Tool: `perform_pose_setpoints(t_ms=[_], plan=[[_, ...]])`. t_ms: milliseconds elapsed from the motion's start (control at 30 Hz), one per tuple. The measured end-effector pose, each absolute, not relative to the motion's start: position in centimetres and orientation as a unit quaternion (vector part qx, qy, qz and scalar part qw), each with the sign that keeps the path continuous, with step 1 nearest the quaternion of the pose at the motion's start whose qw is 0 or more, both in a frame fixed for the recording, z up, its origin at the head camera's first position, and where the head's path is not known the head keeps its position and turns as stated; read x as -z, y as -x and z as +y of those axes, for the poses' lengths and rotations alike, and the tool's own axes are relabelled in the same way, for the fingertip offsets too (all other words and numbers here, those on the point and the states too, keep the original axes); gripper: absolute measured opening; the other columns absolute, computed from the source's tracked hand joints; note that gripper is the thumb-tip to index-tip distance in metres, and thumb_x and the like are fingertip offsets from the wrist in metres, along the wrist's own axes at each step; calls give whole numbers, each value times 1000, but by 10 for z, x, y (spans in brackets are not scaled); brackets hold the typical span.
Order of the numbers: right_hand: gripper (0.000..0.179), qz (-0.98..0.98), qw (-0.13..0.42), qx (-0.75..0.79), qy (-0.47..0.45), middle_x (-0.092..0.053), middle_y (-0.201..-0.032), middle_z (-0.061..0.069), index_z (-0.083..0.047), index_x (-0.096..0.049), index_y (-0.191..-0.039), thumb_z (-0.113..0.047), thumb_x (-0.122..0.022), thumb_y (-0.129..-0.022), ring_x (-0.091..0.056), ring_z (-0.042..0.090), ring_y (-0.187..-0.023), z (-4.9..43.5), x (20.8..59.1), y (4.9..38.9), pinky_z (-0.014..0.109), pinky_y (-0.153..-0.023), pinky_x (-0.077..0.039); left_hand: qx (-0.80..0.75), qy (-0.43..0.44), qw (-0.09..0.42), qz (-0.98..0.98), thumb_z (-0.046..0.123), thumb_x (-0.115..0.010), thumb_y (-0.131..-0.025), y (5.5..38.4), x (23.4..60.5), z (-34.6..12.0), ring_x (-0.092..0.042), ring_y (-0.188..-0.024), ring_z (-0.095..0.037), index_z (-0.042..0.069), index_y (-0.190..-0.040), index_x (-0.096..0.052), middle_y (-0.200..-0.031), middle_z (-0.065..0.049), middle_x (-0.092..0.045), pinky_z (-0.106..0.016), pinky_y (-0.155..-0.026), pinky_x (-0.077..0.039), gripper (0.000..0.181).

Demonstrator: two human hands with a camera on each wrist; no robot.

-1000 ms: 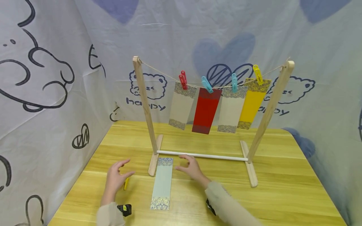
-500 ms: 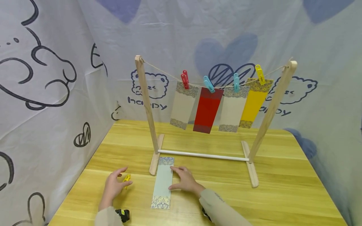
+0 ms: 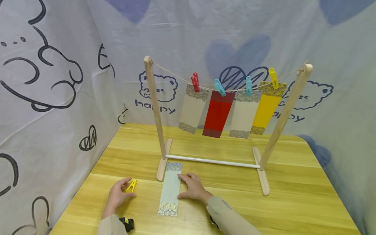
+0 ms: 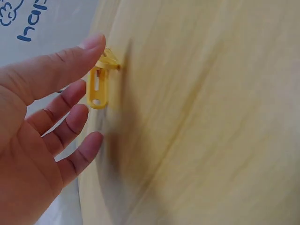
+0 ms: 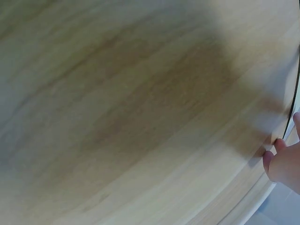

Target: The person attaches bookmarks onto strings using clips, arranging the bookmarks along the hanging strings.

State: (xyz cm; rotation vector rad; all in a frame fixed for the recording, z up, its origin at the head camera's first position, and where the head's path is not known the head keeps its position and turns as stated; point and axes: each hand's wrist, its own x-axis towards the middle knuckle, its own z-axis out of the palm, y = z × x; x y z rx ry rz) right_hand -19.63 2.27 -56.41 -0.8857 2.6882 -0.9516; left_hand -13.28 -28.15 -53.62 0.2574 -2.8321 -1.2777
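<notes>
In the head view my left hand [image 3: 117, 195] curves around a yellow clothespin [image 3: 132, 186], thumb and fingertips apart on either side of it. The left wrist view has the thumb tip overlapping the top of this clothespin [image 4: 98, 89], while the other fingers hang loosely bent beside it. A pale green card [image 3: 171, 186] with patterned ends lies lengthwise on the table. At its right edge are the spread thumb and fingertips of my right hand [image 3: 194, 189]. The right wrist view catches only part of that hand [image 5: 283, 161], with its fingertips low at the table.
Behind the card stands a wooden rack [image 3: 157, 114] with a white crossbar [image 3: 211, 161]. On its string, red, blue and yellow clothespins hold two cream cards [image 3: 194, 109], a red card [image 3: 218, 114] and a yellow card [image 3: 266, 109]. A printed cloth [image 3: 188, 36] backs the wooden table [image 3: 223, 209].
My right hand has come down and toward me to the green card's edge. My left hand has drawn slightly nearer me, leaving more of the yellow clothespin showing. The head view has shifted slightly.
</notes>
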Motion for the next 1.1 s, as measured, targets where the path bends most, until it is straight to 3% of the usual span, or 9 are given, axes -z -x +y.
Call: perform_pose_setpoints(t_ms=[333,633,833,1100], plan=[[76,900,62,306,304,-49,-124,14,-6,-49,-127,-37,-78,-64,-34,36,-119,24,566,196,55,-93,-28,389,-83,-5,-917,4,-77,-65,138,550,-286,-43,-73,-21,-4,-119,-51,-82,-9,-48,-30,-62,-36,61],[48,880,19,375,292,-64,-98,7,-1,-64,-103,-24,-79,-64,-47,26,-102,25,570,202,43,-89,-37,354,-62,-20,-933,11,-79,-65,142,554,-284,-35,-59,-16,3,-130,-43,-70,-4,-42,-28,-55,-29,75],[33,871,2,402,283,-63,-81,2,0,-66,-92,-16,-78,-66,-54,18,-85,29,573,205,31,-79,-45,344,-61,-24,-937,15,-78,-66,144,557,-284,-32,-57,-15,6,-132,-43,-68,-3,-40,-28,-54,-25,75],[22,872,-24,395,286,-61,-80,2,-2,-69,-82,-16,-78,-68,-55,17,-77,34,570,206,30,-74,-45,334,-60,-25,-940,17,-78,-67,144,553,-284,-33,-58,-16,4,-128,-47,-69,-2,-39,-28,-54,-26,70]])
